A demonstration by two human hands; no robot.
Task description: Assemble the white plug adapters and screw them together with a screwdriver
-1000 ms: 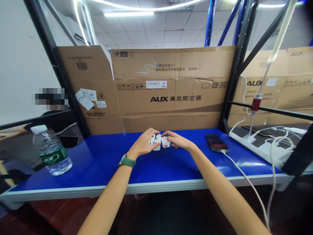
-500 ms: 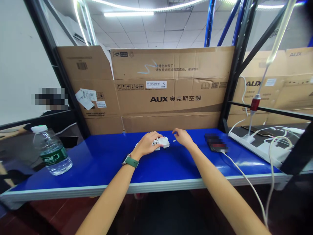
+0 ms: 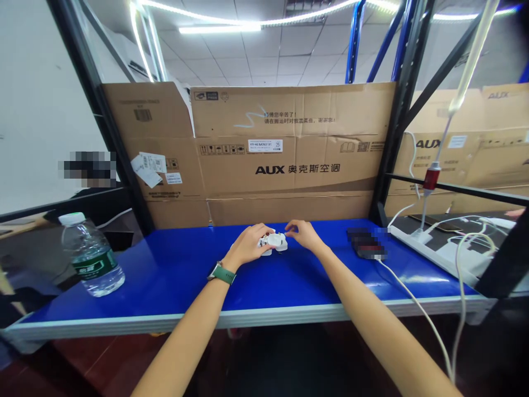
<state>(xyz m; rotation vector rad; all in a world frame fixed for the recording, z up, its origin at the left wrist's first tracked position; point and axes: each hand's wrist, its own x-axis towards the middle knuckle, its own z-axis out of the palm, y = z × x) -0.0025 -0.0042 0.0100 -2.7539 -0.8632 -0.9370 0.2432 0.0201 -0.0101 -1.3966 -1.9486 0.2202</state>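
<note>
Over the blue tabletop [image 3: 177,275], my left hand [image 3: 247,245] is closed around a small white plastic part [image 3: 275,240], thumb in front and fingers behind. More white pieces lie partly under that hand; their exact kind is too small to make out. A green-strapped watch [image 3: 222,273] is on my left wrist. My right hand [image 3: 303,234] is just right of the white part, thumb and fingers curled close together. Whether anything tiny sits between those fingertips cannot be seen.
A water bottle [image 3: 91,256] stands at the left. To the right lie a dark phone-like device [image 3: 366,243] with a white cable [image 3: 407,292] and a white power strip [image 3: 433,253]. A cardboard panel [image 3: 289,187] closes off the back. A person [image 3: 97,171] is beyond the left frame.
My right hand has moved left, closer to the white part. My left hand keeps its hold, with the part slightly turned. The small white bit near my right fingers is no longer visible.
</note>
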